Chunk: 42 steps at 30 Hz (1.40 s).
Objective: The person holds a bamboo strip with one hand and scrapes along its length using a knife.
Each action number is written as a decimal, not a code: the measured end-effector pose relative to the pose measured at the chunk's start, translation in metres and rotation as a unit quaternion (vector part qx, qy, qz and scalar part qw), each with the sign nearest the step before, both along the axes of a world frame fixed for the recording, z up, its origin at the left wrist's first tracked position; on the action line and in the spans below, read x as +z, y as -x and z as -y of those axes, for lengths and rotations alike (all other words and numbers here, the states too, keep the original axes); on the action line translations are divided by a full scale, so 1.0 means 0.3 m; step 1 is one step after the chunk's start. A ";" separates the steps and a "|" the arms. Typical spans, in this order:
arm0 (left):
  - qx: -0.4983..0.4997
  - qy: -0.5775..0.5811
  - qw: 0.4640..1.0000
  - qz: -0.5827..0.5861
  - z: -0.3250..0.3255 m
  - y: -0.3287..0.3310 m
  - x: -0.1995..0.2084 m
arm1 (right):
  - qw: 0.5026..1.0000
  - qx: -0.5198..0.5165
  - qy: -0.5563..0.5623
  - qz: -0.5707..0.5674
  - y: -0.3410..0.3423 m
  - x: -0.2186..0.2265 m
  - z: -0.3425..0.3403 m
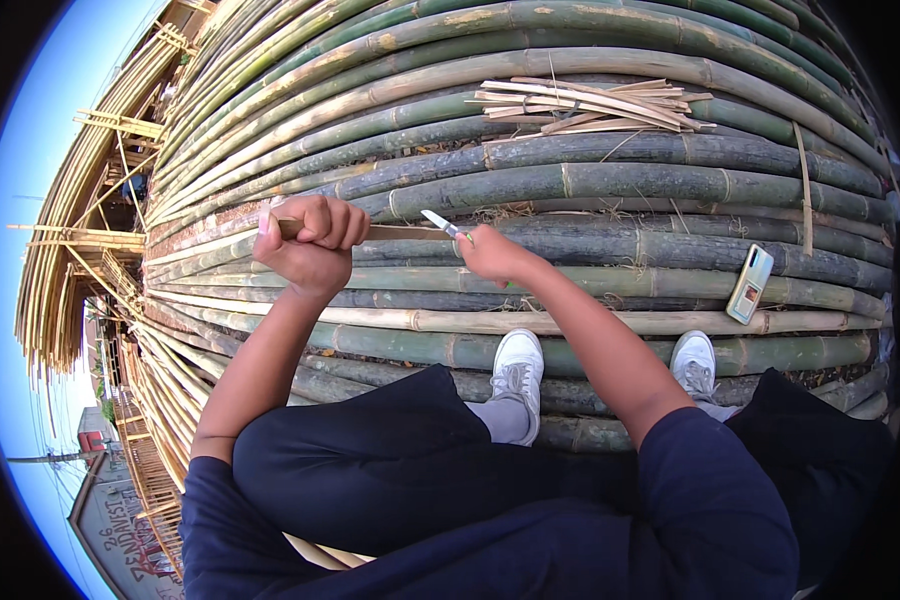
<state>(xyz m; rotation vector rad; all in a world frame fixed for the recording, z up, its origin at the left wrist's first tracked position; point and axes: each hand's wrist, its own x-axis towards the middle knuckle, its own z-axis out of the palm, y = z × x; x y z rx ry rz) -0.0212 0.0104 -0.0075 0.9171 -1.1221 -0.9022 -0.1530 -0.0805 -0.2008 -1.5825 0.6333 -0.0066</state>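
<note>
My left hand (315, 240) is closed in a fist around a thin bamboo strip (405, 232). A short end of the strip pokes out beside the thumb, and its length runs rightward to my other hand. My right hand (497, 255) is wrapped round a small knife (440, 223), its pale blade pointing up and left. Bits of a green handle show between the fingers. Blade and strip lie close together at the right hand; whether they touch I cannot tell. Both hands are in front of me, above the bamboo poles (610, 180).
Split bamboo strips (590, 105) lie in a loose bundle on the poles ahead. One long strip (804, 185) and a smartphone (750, 284) rest at the right. My white shoes (517, 365) stand on the poles. Stacked bamboo (60, 290) rises on a rack at the left.
</note>
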 end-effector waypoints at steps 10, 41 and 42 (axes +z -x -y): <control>-0.011 -0.018 1.000 0.010 0.005 -0.004 -0.005 | 0.966 -0.003 0.255 -0.026 -0.048 -0.073 0.015; -0.035 -0.017 0.999 0.000 0.042 0.048 -0.002 | 0.931 -0.068 0.354 0.061 -0.026 -0.297 -0.020; -0.027 -0.027 0.999 0.003 0.028 0.037 0.000 | 0.931 -0.061 0.352 0.069 -0.034 -0.291 -0.017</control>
